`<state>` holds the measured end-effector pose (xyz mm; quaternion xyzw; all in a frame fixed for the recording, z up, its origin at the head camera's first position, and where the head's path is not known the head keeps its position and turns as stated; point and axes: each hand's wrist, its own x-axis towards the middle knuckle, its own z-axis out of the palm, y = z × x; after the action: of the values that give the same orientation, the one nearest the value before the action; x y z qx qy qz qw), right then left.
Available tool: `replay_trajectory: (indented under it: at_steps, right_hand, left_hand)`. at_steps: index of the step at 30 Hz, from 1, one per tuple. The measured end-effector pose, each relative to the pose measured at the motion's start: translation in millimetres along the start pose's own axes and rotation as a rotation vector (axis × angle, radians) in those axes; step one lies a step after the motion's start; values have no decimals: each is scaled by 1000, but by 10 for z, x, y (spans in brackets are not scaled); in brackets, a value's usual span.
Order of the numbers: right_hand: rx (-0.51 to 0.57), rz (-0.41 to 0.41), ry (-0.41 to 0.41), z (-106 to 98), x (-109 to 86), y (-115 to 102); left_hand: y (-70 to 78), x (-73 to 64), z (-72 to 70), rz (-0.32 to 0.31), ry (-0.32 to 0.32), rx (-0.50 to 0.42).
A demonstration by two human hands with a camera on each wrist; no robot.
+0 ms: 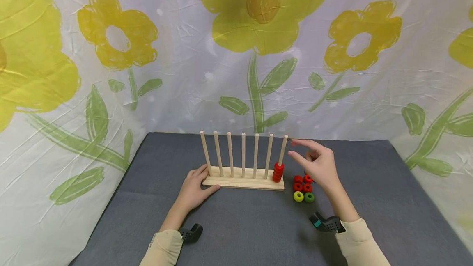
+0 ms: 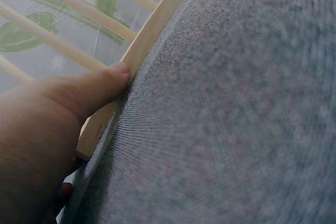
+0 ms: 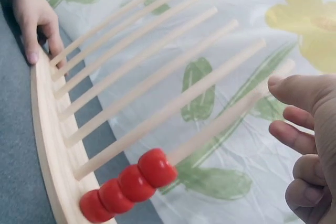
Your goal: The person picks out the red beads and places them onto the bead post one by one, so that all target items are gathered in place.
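A wooden peg rack (image 1: 240, 182) with several upright pegs stands on the table. My left hand (image 1: 192, 190) grips its left end, thumb against the front edge of the base and fingers behind it; the left wrist view shows the thumb (image 2: 107, 85) on the wood. Several red beads (image 3: 137, 182) are stacked at the bottom of the rightmost peg (image 1: 283, 151). Beside that peg's upper part, my right hand (image 1: 320, 167) holds nothing, thumb and forefinger apart. The other pegs carry no beads.
Right of the rack lie several loose red beads (image 1: 297, 187), one yellow bead (image 1: 298, 196) and one green bead (image 1: 309, 197), partly below the right hand. A dark grey cloth (image 1: 251, 229) covers the table. Behind it hangs a flower-printed curtain (image 1: 177, 73).
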<state>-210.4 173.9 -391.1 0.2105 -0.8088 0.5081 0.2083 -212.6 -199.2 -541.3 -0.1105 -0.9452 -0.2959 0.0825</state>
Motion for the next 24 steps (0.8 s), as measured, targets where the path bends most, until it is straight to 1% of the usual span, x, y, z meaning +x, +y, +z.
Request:
replay_trajectory:
  at_steps: [8,17,20,24]
  right_hand:
    - [-40,-29,4,-35,-100,123]
    - [-75,-26,7,-56,-225,223]
    - [-81,-12,10,-58,-269,330]
    - [-86,24,21,-65,-337,575]
  left_hand:
    - [-24,0,15,5,0,3]
    - [-9,-7,16,0,-5,-6]
    - [-10,-7,11,-1,-4,-12]
    - [-17,-3,6,-2,-2,-14]
